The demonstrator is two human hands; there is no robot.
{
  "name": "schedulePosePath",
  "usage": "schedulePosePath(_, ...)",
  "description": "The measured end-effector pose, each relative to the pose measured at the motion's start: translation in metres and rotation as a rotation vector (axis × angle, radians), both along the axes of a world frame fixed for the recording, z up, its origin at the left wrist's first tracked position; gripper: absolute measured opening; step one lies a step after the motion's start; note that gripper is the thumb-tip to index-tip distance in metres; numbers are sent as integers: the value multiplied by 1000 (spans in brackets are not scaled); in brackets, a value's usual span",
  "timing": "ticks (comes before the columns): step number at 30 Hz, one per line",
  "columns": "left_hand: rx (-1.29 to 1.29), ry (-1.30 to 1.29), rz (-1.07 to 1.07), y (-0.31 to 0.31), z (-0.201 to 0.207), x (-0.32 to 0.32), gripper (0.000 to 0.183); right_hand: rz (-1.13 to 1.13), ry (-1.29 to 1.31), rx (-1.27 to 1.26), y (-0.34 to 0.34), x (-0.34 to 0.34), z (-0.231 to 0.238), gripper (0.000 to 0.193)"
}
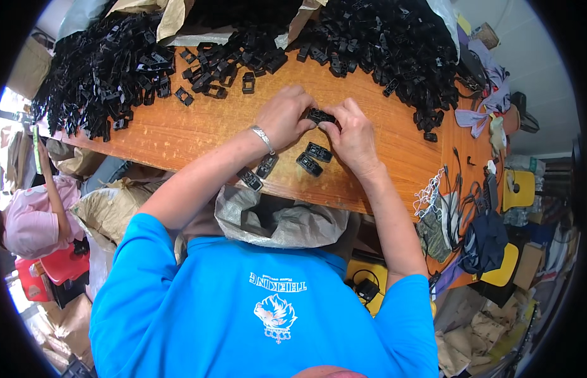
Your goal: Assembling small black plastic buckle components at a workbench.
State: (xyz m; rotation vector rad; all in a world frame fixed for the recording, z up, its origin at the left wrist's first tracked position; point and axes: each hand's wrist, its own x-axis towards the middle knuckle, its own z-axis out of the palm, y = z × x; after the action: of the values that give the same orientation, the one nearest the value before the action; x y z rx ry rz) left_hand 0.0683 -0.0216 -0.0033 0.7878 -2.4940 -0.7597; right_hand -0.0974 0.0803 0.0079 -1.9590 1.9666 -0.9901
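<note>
Between the fingertips of both hands, over the middle of the wooden table [230, 135], is a small black plastic part [320, 116]. My left hand [286, 117], with a silver bracelet at the wrist, pinches its left end. The thumb and fingers of my right hand [353, 133] close on its right end. Just below the hands lie two black plastic housings [313, 159], side by side. Two more dark housings [259, 174] rest near the table's front edge, under my left forearm. What the fingers cover of the held part is hidden.
Heaps of black plastic parts fill the far left [110, 69] and far right [394, 50]. Several loose black frames [211, 75] lie between them. An open grey sack [274, 220] hangs at the front edge. Cables and bags crowd the right side; another person [41, 211] sits at left.
</note>
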Motion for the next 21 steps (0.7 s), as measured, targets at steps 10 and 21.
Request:
schedulePosePath(10,-81,-166,91,-3,2,-3,24,-18,67,-2,3,5,-5,26)
schedulePosePath(21,-137,-29,76,-13,11,-3,31,112,-38,455,5,-35,31,31)
